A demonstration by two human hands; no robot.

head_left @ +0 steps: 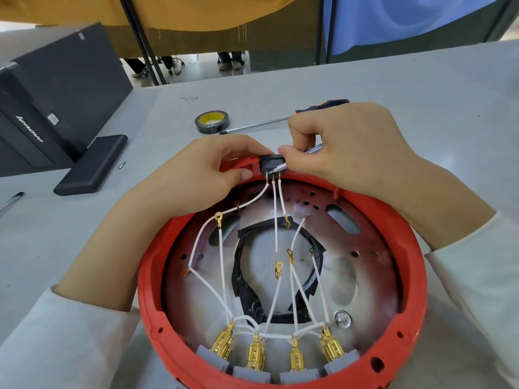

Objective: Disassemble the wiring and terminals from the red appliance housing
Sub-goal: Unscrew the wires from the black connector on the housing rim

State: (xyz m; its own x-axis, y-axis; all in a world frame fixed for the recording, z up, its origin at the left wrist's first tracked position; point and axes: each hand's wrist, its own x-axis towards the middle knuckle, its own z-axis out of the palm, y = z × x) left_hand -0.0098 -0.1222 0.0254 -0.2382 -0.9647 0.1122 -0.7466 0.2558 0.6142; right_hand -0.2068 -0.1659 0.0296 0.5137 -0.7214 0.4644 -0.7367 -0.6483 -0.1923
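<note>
Head view: my left hand pinches the black switch block at the red housing far rim — my right hand grips a slim driver, tip angled down-left onto its terminals, wires trailing toward me.

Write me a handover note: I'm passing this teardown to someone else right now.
Left hand steadies the black connector block at the far rim of the red housing. Right hand holds a thin metal tool, tip at the block's pins.
Done: several ring terminals hang loose.
Left: three white wires still on the block; four gold spade terminals seated at the near rim.
</note>
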